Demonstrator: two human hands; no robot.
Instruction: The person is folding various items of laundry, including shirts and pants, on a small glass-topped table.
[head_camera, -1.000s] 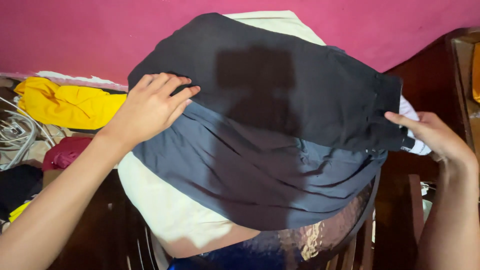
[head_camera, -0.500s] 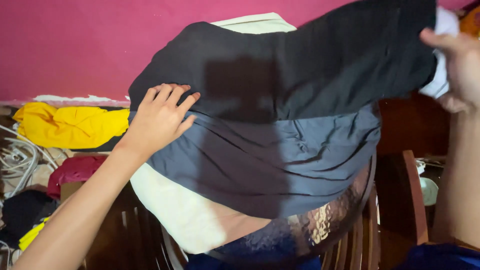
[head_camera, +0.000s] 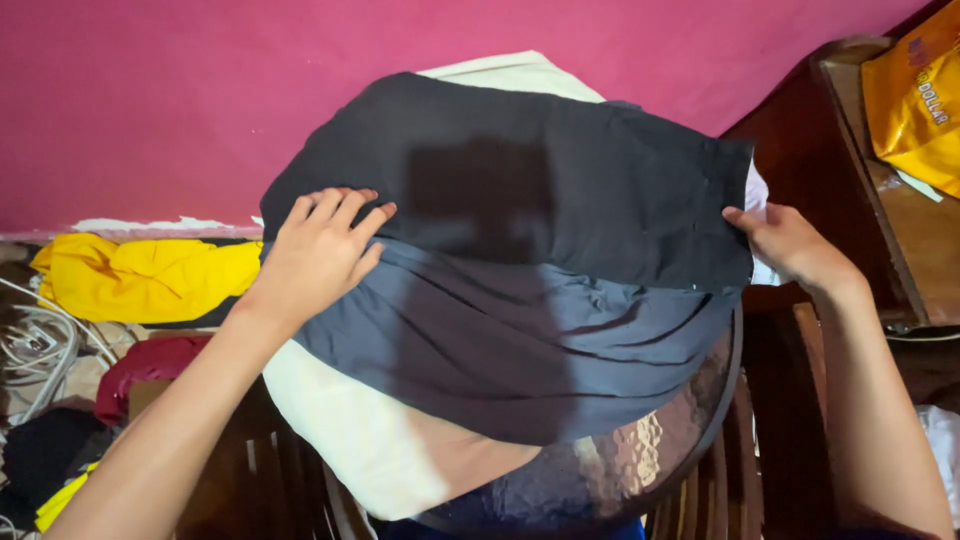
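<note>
A dark grey garment (head_camera: 530, 260) lies folded over on a round glass-topped table (head_camera: 640, 460), with its upper half laid back across the lower half. A cream cloth (head_camera: 350, 430) sits under it. My left hand (head_camera: 315, 255) rests flat on the garment's left side, fingers spread. My right hand (head_camera: 790, 245) touches the garment's right edge, where the fingertips hold the fold down.
A pink wall (head_camera: 200, 100) rises behind the table. A yellow cloth (head_camera: 140, 275), a dark red cloth (head_camera: 140, 370) and white cables (head_camera: 30, 345) lie at the left. At the right stands a wooden shelf (head_camera: 880, 200) with a yellow bag (head_camera: 915, 95).
My right hand lifted the garment's right end up high, then brought it back down flat on the table. My left hand stayed pressed on the left side.
</note>
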